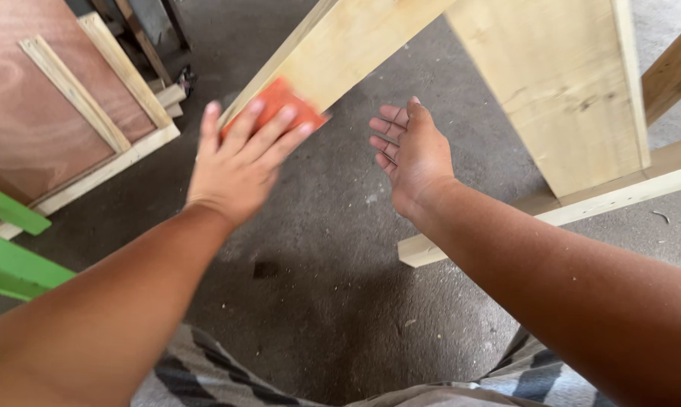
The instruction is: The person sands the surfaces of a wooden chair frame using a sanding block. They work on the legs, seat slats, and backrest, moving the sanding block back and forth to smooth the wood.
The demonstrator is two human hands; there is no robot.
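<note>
The left hand (238,162) extends forward with the arm nearly straight, palm down, fingers spread flat and pressed on an orange sanding sheet (280,102). The sheet lies against the face of a pale wooden plank (340,45) that slopes up and away from the fingertips. The right hand (412,151) is held beside the left, apart from it, palm turned inward and fingers loosely open, holding nothing. Just beyond the right hand stands a wide pale board (566,90). Beyond the left hand, off to its outer side, a reddish plywood panel (31,113) leans. Below both hands is the concrete floor (318,256).
</note>
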